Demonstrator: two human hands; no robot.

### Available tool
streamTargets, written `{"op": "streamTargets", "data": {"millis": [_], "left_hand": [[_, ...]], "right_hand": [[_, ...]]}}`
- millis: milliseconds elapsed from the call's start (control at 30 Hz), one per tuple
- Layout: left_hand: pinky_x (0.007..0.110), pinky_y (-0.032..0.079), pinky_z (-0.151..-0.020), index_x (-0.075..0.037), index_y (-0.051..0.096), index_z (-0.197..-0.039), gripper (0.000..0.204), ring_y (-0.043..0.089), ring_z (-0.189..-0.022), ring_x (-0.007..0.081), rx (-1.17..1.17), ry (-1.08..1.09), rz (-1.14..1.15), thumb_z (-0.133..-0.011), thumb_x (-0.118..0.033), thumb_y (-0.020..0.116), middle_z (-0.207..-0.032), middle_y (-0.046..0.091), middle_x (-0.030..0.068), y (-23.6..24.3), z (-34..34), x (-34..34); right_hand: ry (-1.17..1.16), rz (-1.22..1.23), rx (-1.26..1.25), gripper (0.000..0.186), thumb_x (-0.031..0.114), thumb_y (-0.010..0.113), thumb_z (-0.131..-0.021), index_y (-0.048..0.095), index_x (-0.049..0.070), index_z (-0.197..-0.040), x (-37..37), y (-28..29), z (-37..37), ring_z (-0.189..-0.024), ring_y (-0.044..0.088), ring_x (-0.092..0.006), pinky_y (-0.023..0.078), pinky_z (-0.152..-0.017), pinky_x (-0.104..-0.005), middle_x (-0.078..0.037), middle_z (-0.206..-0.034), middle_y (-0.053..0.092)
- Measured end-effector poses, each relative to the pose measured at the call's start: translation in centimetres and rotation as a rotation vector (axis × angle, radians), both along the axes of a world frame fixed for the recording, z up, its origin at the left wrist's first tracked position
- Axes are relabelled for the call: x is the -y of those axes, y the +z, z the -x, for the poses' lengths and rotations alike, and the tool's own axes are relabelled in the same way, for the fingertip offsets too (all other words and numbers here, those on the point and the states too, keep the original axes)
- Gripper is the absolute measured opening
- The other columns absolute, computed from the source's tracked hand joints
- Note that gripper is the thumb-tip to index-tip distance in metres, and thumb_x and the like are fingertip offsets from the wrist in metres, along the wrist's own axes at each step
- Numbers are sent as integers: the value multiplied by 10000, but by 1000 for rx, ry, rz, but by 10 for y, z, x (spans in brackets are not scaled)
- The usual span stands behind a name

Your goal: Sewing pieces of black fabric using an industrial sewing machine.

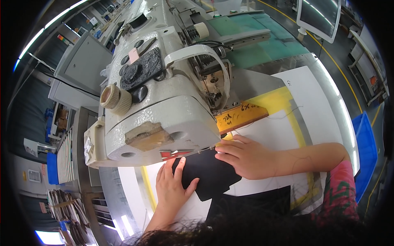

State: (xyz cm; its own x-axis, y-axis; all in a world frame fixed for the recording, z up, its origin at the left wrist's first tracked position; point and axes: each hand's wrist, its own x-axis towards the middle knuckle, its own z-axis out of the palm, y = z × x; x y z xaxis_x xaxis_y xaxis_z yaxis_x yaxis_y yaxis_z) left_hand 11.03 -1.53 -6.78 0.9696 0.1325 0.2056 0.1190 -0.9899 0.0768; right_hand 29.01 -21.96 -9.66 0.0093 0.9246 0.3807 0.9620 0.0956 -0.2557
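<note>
A small piece of black fabric (pixel 209 174) lies on the white table top, right under the head of a large off-white sewing machine (pixel 164 98). My left hand (pixel 172 186) rests flat on the fabric's left edge, thumb over the cloth. My right hand (pixel 246 156) presses down on its upper right corner, fingers pointing left toward the needle area. The needle itself is hidden behind the machine head. A second, larger black piece (pixel 254 199) lies nearer to me, below the first.
An orange guide bar (pixel 240 117) and yellow tape lines (pixel 295 123) mark the white table (pixel 312 94). A blue bin (pixel 365 151) stands at the right, a monitor (pixel 320 16) at the far right, stacked trays (pixel 65 158) at the left.
</note>
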Motion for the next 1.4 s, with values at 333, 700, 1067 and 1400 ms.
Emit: {"op": "streamTargets", "data": {"millis": [333, 700, 1067, 1400], "left_hand": [[412, 406, -956, -52, 558, -1162, 494, 556, -1036, 300, 9, -21, 16, -753, -265, 735, -1115, 559, 126, 19, -14, 14], [342, 474, -732, -55, 605, -1038, 258, 602, -871, 232, 170, -215, 157, -806, -153, 662, -1023, 596, 76, -2, -55, 54], [367, 430, -910, -79, 598, -1066, 326, 546, -1083, 248, 45, -86, 148, -770, -185, 683, -1245, 563, 50, -14, -48, 55], [375, 425, -909, -80, 578, -1090, 358, 524, -1106, 263, 50, -121, 108, -764, -191, 675, -1299, 518, 69, -15, -48, 57]], "right_hand": [[0, -133, 116, 177, 135, 602, -768, 627, 66, -929, -7, 12, -22, -974, 557, -194, 450, -882, -336, -31, -983, 589], [-11, -125, 184, 180, 162, 597, -770, 621, 60, -916, -2, 4, -22, -965, 567, -183, 468, -873, -324, -40, -1008, 602], [57, -190, 205, 214, 152, 587, -787, 630, 29, -956, -11, -3, -24, -1051, 584, -216, 489, -920, -337, -74, -1043, 626], [-3, -201, 231, 131, 149, 601, -735, 603, 59, -829, -12, -1, -27, -898, 566, -168, 488, -850, -307, -20, -891, 584]]}}
